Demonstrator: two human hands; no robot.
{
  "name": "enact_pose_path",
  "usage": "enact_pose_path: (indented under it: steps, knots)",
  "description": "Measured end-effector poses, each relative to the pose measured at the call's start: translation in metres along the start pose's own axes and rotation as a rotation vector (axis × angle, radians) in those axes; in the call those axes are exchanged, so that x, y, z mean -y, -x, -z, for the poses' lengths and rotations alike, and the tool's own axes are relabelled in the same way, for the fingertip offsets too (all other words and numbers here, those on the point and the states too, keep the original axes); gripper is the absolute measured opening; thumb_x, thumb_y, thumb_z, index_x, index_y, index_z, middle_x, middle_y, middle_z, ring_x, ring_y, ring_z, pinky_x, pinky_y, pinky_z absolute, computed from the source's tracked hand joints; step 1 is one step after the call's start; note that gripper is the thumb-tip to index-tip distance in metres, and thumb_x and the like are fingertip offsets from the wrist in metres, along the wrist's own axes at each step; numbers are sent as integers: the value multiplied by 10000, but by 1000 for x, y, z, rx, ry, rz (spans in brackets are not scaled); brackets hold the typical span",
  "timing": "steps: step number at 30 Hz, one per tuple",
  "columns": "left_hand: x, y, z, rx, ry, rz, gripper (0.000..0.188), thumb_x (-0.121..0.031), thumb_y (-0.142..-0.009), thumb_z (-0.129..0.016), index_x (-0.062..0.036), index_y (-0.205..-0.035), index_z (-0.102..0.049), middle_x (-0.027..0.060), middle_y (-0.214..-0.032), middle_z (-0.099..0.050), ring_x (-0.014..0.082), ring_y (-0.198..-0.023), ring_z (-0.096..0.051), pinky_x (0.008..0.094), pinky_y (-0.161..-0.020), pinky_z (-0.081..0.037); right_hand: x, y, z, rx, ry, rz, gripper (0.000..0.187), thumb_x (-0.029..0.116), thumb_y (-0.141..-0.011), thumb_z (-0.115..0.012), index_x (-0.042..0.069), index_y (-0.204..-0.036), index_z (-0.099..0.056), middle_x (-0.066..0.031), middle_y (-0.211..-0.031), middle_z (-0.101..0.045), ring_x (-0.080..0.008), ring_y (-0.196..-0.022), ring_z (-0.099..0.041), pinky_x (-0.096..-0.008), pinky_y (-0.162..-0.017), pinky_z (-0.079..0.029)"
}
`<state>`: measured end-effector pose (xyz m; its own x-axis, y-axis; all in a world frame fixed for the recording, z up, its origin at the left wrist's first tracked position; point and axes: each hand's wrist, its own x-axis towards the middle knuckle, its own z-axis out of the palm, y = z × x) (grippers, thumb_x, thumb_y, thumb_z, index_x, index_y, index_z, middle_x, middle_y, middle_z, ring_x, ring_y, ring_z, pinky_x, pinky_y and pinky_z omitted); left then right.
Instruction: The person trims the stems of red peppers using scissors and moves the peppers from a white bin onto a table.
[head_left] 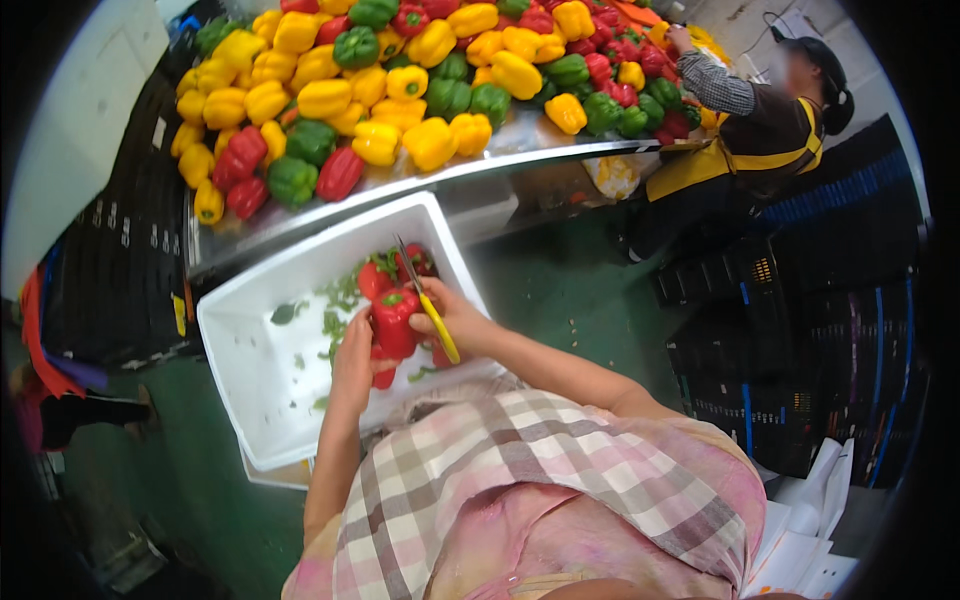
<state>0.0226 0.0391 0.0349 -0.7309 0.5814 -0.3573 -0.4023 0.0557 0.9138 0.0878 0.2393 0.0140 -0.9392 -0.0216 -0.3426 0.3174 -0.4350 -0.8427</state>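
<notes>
Pink-and-grey checked apron (pixel 540 470) fills the bottom centre, nearest the camera, both bare forearms rising from it. Left hand (pixel 352 362), centre frame, wraps a red bell pepper (pixel 395 322), fingers closed round its lower half, pepper upright with green stem up. Right hand (pixel 462 318), just right of it, is closed on the yellow handles of scissors (pixel 428 305); blades point up-left past the stem, can't tell if blades are apart. All this sits over a white foam box (pixel 262 372), centre-left, holding green stem trimmings (pixel 335 318) and more red peppers (pixel 385 272). Upper frame: metal table (pixel 470 168) heaped with yellow, green and red peppers (pixel 400 75). Upper right: another person (pixel 760 130) in a yellow apron reaching into the heap. Black crates (pixel 810 340) stacked on the right.
</notes>
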Motion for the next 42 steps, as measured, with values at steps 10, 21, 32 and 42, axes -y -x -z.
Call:
enact_pose_path:
  steps: [10,21,32,42]
  knots:
    - [-16,6,-9,135,112,-140,608,-455,-1074,-351,0,-1476,-391,184,-1328,-529,240,-1066,-625,367,-827,-582,59,-27,48,106,169,450,407,272,-914,-650,109,-1268,-533,-74,-1066,-646,-192,-861,-669,-310,-671,-557]
    - [23,12,18,-190,17,23,328,-262,-1030,-549,-33,-1261,-589,71,-1018,-671,132,-794,-654,253,-664,-552,363,-154,240,79,-446,843,429,452,-994,-544,82,-1211,-556,-202,-1118,-650,-232,-828,-609,-371,-722,-519]
    - [78,-34,97,-265,-772,50,419,-344,-789,-782,-8,-1021,-688,147,-977,-713,261,-900,-688,384,-808,-549,50,-12,81,-127,-132,152,485,436,-1014,-551,41,-1286,-478,-99,-888,-629,-142,-638,-580,-248,-586,-453]
    - [140,-74,54,-45,-1215,418,881,-438,-652,-842,43,-1294,-476,232,-1236,-610,353,-1084,-650,421,-899,-545,14,60,21,-124,342,93,489,213,-934,-694,28,-1339,-493,-25,-900,-643,-79,-742,-579,-216,-642,-464]
